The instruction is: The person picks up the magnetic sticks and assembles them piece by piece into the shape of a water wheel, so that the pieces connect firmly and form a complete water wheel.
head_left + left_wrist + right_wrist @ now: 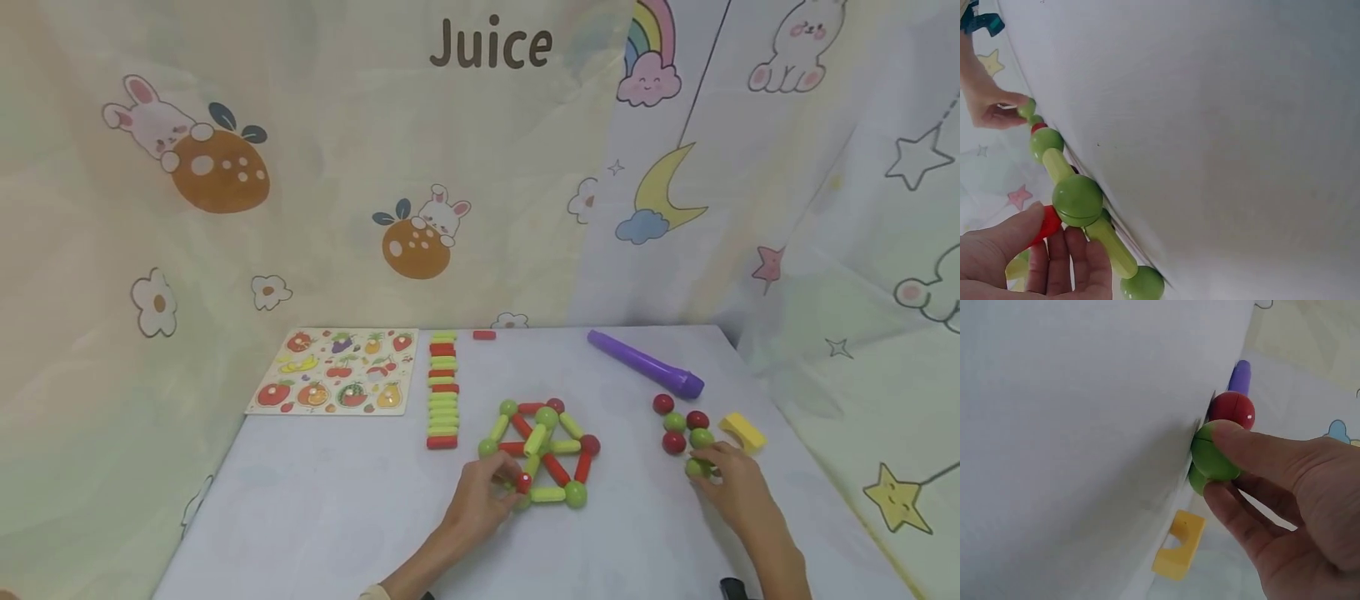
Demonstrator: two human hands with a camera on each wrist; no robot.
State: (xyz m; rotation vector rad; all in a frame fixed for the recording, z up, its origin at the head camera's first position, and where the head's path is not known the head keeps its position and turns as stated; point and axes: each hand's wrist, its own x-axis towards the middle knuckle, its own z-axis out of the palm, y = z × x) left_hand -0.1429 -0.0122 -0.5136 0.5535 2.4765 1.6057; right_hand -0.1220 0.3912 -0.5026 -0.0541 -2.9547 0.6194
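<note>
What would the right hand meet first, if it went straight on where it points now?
Past its held green ball, the right hand probably meets the nearest red ball or next green ball; depth is unclear.

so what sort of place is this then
Probably a children's play space, or a table dressed up as one: the backdrop is printed with cartoons, a fruit puzzle lies on the table, and there is a toy frame of balls and rods.
</note>
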